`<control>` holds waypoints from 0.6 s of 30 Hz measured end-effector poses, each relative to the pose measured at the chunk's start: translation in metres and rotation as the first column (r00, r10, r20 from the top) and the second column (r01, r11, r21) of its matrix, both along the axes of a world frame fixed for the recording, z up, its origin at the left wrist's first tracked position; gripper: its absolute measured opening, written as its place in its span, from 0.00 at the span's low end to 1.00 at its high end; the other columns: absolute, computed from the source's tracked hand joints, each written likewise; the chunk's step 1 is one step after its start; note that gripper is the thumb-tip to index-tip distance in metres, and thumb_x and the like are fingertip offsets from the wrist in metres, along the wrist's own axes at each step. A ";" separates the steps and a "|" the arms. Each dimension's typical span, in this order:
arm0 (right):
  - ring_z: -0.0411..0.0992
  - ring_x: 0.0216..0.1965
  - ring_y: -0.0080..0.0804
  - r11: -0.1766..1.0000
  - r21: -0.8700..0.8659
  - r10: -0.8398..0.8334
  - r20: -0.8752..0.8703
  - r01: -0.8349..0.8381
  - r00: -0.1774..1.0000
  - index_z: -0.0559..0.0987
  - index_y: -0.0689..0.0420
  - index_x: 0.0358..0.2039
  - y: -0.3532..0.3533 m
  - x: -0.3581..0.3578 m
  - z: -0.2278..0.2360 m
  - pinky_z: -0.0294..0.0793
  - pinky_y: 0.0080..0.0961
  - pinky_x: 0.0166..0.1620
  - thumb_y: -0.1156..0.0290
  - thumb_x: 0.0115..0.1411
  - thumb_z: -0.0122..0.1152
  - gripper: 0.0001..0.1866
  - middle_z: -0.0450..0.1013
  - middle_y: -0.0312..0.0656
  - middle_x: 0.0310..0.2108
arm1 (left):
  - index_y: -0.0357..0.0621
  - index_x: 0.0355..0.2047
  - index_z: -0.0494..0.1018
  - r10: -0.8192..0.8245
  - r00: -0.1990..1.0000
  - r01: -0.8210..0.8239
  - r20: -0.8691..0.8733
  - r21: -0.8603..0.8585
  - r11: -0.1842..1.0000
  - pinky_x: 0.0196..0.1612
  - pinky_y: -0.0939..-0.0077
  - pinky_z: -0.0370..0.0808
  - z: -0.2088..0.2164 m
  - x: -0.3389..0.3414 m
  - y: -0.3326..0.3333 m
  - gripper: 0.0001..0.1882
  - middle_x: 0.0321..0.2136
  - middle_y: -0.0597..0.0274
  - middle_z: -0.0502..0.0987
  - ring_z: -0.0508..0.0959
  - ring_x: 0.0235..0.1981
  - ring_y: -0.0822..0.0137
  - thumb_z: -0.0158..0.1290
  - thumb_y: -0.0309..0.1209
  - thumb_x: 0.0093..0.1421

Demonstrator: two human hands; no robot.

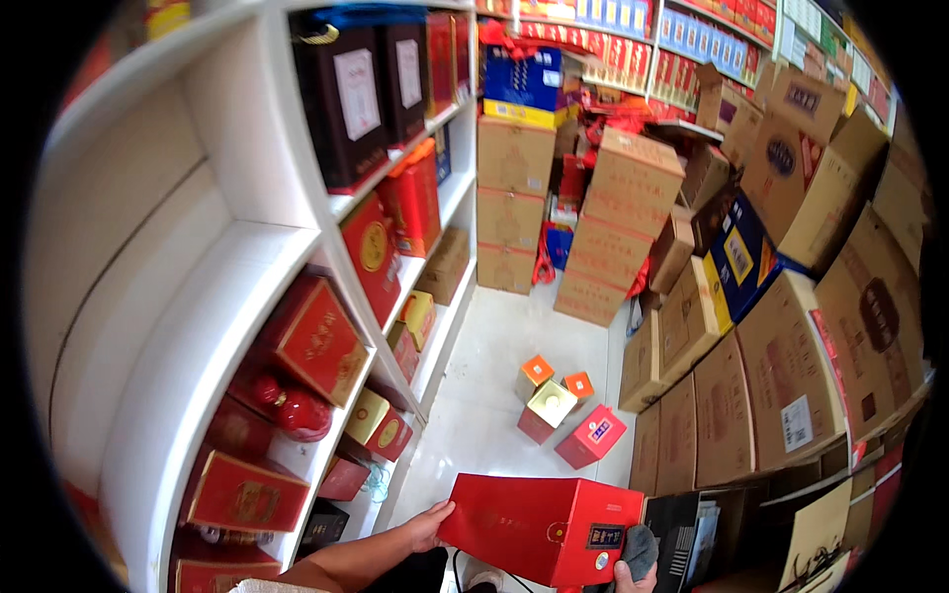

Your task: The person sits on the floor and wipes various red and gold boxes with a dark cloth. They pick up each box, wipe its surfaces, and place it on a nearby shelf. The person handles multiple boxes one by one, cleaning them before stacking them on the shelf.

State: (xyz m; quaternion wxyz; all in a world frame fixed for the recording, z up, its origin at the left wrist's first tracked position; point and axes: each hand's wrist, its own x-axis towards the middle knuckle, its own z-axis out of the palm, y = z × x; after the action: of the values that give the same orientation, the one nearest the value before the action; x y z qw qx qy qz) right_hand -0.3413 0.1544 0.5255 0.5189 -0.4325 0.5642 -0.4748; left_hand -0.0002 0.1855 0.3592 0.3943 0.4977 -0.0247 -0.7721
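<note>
A large red gift box [514,524] with a dark label near its right end lies tilted across the front of my body. My left hand [432,526] grips its left end, thumb on the upper edge. At the right end, my right hand [636,575] holds a grey cloth [641,550] against the box; its lower part is cut off by the picture's edge. Beyond, on the floor, stand a red box [591,437], a gold-topped box [549,407] and two small orange-topped boxes [537,370].
White shelves [287,242] with red gift boxes and a round red bottle [301,415] line the left. Brown cartons [786,376] are stacked along the right, more cartons [613,227] at the back. A pale tiled floor [474,366] runs between them.
</note>
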 end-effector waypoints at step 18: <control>0.64 0.53 0.32 0.728 -0.524 0.573 0.113 -0.441 0.812 0.60 0.66 0.56 -0.006 0.021 0.158 0.59 0.29 0.56 0.64 0.57 0.56 0.30 0.64 0.45 0.53 | 0.67 0.62 0.45 0.494 0.849 -0.518 -0.186 -0.476 0.711 0.50 0.54 0.70 0.243 -0.021 0.178 0.26 0.58 0.70 0.58 0.64 0.57 0.64 0.37 0.40 0.66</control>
State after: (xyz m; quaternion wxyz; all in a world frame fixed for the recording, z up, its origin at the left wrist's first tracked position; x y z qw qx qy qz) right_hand -0.3207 0.1484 0.6833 0.5783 -0.6164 0.2137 -0.4898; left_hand -0.0217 0.3639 0.6023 0.7079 0.3453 -0.0818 -0.6107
